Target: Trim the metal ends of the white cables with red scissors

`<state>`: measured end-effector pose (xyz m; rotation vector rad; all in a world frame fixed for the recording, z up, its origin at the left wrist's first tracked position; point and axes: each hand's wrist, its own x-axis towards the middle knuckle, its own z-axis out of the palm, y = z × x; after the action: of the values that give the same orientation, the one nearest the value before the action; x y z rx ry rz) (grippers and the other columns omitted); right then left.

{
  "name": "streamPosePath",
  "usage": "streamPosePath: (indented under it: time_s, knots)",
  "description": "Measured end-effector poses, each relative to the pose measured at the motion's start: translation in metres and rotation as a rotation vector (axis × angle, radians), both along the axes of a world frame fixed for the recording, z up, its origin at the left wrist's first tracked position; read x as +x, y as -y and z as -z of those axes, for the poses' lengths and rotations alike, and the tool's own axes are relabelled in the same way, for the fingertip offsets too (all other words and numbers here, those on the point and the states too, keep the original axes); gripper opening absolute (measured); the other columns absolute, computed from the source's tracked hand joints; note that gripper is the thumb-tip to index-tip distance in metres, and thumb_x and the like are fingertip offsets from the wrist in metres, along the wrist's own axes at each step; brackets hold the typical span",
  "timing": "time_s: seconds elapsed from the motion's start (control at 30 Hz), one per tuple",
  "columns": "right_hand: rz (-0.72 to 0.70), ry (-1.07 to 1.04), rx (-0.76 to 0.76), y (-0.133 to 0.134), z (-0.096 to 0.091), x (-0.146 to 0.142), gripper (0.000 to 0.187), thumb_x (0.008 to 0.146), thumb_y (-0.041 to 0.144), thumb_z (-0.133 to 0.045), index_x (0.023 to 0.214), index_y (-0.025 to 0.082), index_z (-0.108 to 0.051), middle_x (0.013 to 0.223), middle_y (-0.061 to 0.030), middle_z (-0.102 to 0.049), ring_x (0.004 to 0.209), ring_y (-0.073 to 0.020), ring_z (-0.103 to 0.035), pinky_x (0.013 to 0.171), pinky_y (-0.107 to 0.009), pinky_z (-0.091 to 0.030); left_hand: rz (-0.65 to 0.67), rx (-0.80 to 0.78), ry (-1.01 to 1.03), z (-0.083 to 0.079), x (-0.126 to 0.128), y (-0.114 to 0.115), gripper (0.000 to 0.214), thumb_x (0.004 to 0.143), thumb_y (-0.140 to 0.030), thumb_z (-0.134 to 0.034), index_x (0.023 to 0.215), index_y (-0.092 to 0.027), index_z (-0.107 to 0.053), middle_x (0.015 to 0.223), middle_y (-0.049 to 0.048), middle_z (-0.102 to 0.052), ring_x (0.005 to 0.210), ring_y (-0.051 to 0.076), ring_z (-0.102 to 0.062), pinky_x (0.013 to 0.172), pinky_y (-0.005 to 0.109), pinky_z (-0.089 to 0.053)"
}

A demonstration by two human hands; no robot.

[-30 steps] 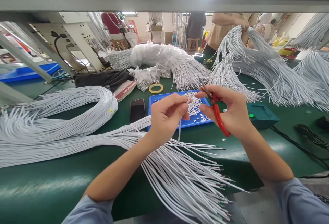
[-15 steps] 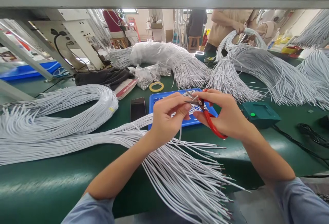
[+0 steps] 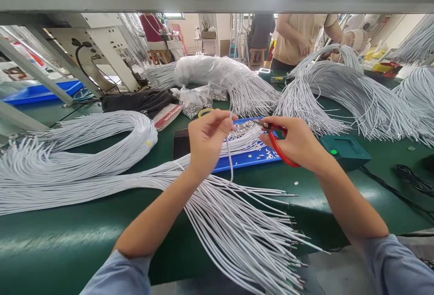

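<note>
My left hand (image 3: 207, 142) pinches a single white cable (image 3: 229, 159) near its end, and the cable hangs down from my fingers. My right hand (image 3: 295, 143) is closed around red-handled pliers (image 3: 278, 143), whose metal jaws point left towards the cable end. Both hands hover over a blue tray (image 3: 249, 159) that holds small metal terminals. A large fanned bundle of white cables (image 3: 233, 227) lies on the green table (image 3: 68, 245) beneath my forearms and runs off to the left.
A black phone (image 3: 179, 141), a roll of yellow tape (image 3: 204, 112) and bags of small parts (image 3: 193, 103) lie behind the tray. A green box with a button (image 3: 344, 150) sits at the right. More cable bundles (image 3: 339, 91) fill the far side, where another person (image 3: 301, 37) stands.
My left hand has lifted and pulled left with the cable, away from the pliers. My right hand has shifted slightly right. The person opposite has let go of the cable bundle.
</note>
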<state>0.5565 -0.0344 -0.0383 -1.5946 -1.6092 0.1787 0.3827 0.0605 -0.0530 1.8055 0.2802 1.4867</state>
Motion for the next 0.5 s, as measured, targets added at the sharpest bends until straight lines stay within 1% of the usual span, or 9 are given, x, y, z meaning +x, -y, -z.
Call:
streamPosePath:
  time_s: [0.03,0.1,0.17,0.23,0.3,0.37,0.43,0.5]
  knots:
    - [0.004,-0.048,0.018,-0.001,0.000,0.001,0.023,0.078,0.028,-0.068,0.097,0.016,-0.072,0.083,-0.0049,-0.073,0.076,-0.0206,-0.066,0.070,-0.035,-0.050,-0.019,-0.026,0.014,-0.001,0.000,-0.002,0.015,0.086,-0.033,-0.069,0.080,-0.020,-0.073,0.072,0.0008,-0.068,0.063,0.009,-0.059,0.063,0.021,-0.053]
    - [-0.055,-0.181,0.126,-0.001,0.001,-0.001,0.019,0.078,0.027,-0.067,0.095,0.017,-0.069,0.082,-0.0037,-0.073,0.074,-0.0188,-0.066,0.066,-0.033,-0.051,-0.015,-0.045,-0.020,-0.002,0.001,-0.001,0.014,0.083,-0.032,-0.071,0.079,-0.019,-0.073,0.074,0.0015,-0.070,0.062,0.009,-0.059,0.059,0.020,-0.052]
    - [-0.123,-0.284,0.254,0.002,0.002,-0.007,0.018,0.078,0.026,-0.069,0.095,0.020,-0.066,0.083,-0.0018,-0.073,0.073,-0.0169,-0.067,0.064,-0.031,-0.051,0.013,-0.025,-0.096,-0.002,0.003,0.006,0.013,0.082,-0.030,-0.072,0.078,-0.018,-0.072,0.073,0.0019,-0.070,0.062,0.009,-0.059,0.055,0.019,-0.050]
    - [-0.132,-0.325,0.328,0.005,0.002,-0.013,0.020,0.077,0.026,-0.071,0.095,0.023,-0.064,0.083,-0.0009,-0.073,0.075,-0.0165,-0.068,0.064,-0.030,-0.052,0.052,0.014,-0.151,-0.001,0.005,0.013,0.012,0.081,-0.027,-0.072,0.076,-0.017,-0.071,0.070,0.0017,-0.069,0.061,0.009,-0.058,0.053,0.018,-0.048]
    - [-0.106,-0.334,0.360,0.008,0.002,-0.017,0.021,0.077,0.026,-0.072,0.096,0.024,-0.064,0.081,-0.0004,-0.072,0.075,-0.0165,-0.068,0.062,-0.030,-0.052,0.095,0.048,-0.168,0.001,0.007,0.018,0.012,0.081,-0.026,-0.071,0.075,-0.016,-0.070,0.067,0.0013,-0.067,0.060,0.009,-0.057,0.051,0.018,-0.047]
    - [-0.103,-0.342,0.359,0.013,0.000,-0.019,0.021,0.077,0.027,-0.073,0.096,0.025,-0.065,0.079,0.0005,-0.071,0.070,-0.0155,-0.066,0.060,-0.030,-0.052,0.120,0.070,-0.171,0.004,0.010,0.019,0.012,0.082,-0.024,-0.071,0.074,-0.016,-0.070,0.066,0.0010,-0.065,0.058,0.008,-0.055,0.050,0.018,-0.046]
    - [-0.132,-0.379,0.348,0.020,0.000,-0.019,0.023,0.074,0.024,-0.077,0.095,0.026,-0.067,0.078,0.0014,-0.070,0.066,-0.0146,-0.065,0.060,-0.030,-0.053,0.111,0.084,-0.171,0.006,0.011,0.022,0.011,0.082,-0.023,-0.070,0.075,-0.015,-0.070,0.065,0.0006,-0.064,0.056,0.007,-0.053,0.049,0.018,-0.044]
    - [-0.144,-0.423,0.360,0.025,0.004,-0.018,0.028,0.070,0.018,-0.080,0.094,0.028,-0.070,0.080,0.0014,-0.070,0.067,-0.0147,-0.065,0.065,-0.031,-0.055,0.083,0.096,-0.165,0.008,0.012,0.028,0.008,0.082,-0.020,-0.071,0.076,-0.014,-0.070,0.064,-0.0001,-0.063,0.054,0.007,-0.052,0.050,0.019,-0.045]
